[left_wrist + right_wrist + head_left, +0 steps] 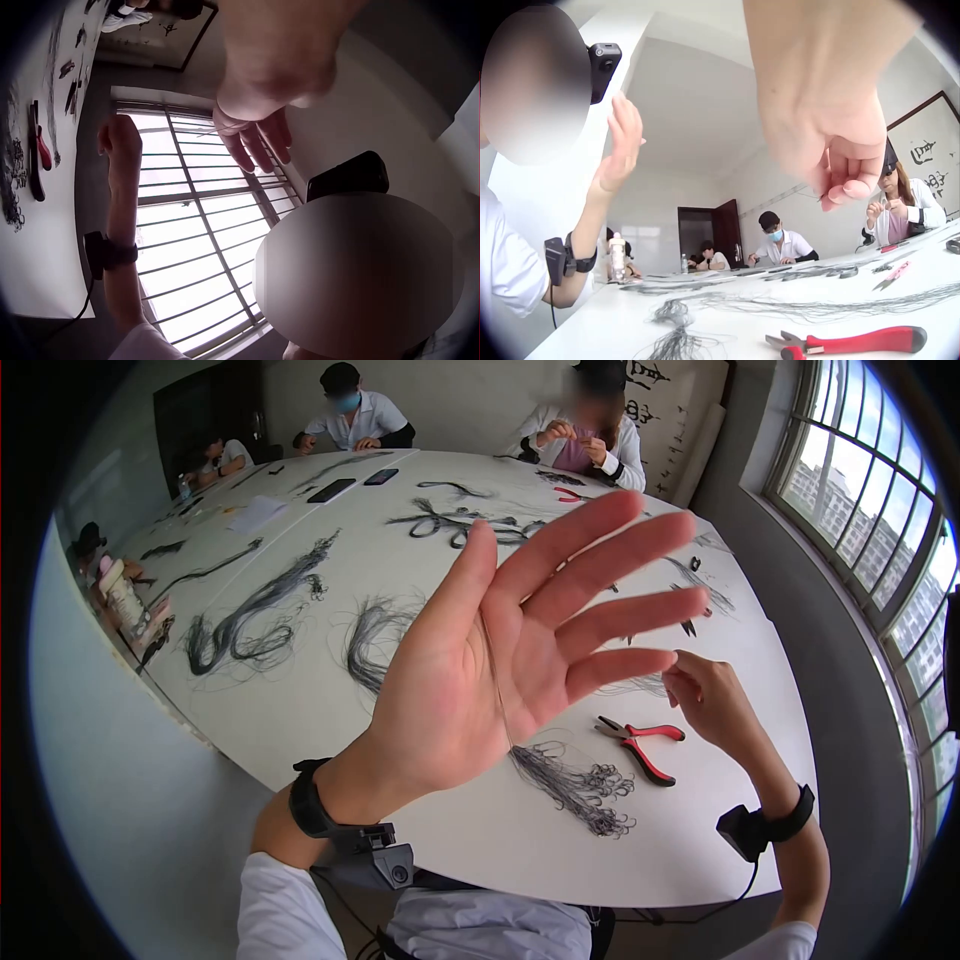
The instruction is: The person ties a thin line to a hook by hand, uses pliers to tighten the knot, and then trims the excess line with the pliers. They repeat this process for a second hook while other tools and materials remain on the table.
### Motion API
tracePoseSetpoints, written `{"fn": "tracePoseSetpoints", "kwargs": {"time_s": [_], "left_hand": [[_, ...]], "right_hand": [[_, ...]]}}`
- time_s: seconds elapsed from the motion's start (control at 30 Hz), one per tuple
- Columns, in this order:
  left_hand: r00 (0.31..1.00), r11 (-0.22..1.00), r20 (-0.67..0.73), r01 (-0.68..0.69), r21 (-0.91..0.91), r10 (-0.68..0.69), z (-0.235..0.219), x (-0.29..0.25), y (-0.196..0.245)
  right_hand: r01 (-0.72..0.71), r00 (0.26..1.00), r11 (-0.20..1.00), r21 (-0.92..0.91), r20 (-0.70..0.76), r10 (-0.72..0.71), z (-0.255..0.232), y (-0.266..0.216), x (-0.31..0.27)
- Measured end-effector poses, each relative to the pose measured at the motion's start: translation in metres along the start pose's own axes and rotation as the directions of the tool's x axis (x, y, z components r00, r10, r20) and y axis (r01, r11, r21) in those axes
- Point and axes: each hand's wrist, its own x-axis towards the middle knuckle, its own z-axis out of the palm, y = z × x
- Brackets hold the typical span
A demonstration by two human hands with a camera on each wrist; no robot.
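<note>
My left hand [480, 660] is raised palm up above the table, its fingers spread. A thin strand runs across its palm, down toward a bundle of grey strands [570, 785] with curled ends on the table. Beyond my left fingertips is my right hand [715, 700], its fingers curled in. In the right wrist view a fine strand shows at the fingertips of my right hand [840, 157], which seem to pinch it. Red-handled pliers [640, 745] lie on the table, right of the bundle.
More grey strand bundles [265, 610] and dark coils [455, 520] are spread over the white table [330, 745]. Two phones [331, 491] lie farther back. Several people sit around the far and left sides, one in a blue mask [347, 403]. A barred window [870, 470] is at the right.
</note>
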Motion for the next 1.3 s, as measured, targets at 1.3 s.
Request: {"fn": "tracePoseSetpoints", "kwargs": {"time_s": [1.3], "left_hand": [[0.642, 0.658, 0.192, 0.752, 0.026, -0.742, 0.019, -0.040, -0.019]], "right_hand": [[0.498, 0.863, 0.867, -0.008, -0.095, -0.497, -0.040, -0.070, -0.018]]}}
